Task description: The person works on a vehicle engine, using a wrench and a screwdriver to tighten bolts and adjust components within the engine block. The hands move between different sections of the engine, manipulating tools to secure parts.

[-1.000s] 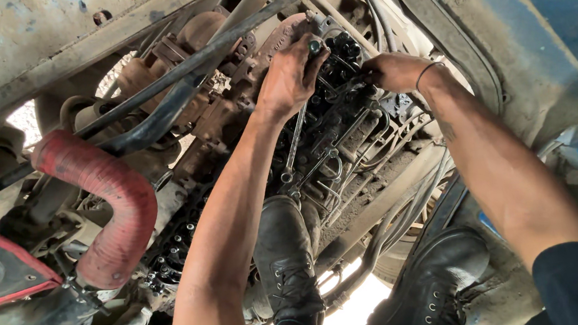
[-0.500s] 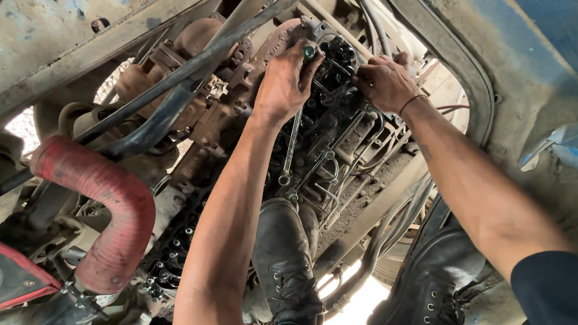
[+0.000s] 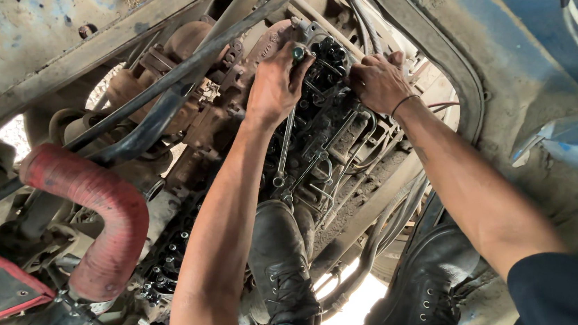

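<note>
I look down into a greasy engine (image 3: 329, 145) with thin metal fuel lines. My left hand (image 3: 274, 87) is closed around the top end of a long metal wrench (image 3: 283, 154), which hangs down toward me over the engine. A small dark green-tipped part (image 3: 299, 53) shows at my fingertips. My right hand (image 3: 378, 82), with a thin band on the wrist, rests fingers-down on the engine's upper right part next to the pipes; whether it grips anything is hidden.
A red rubber hose (image 3: 98, 214) curves at the left. Dark metal bars (image 3: 178, 88) cross the engine's top left. My two black boots (image 3: 281, 268) (image 3: 425, 283) stand below among the parts. A worn blue body panel (image 3: 543, 36) and a grey rubber rim (image 3: 431, 38) border the right.
My right hand has moved left and settled closer to my left hand on the engine. The left hand has kept its hold on the wrench in about the same spot.
</note>
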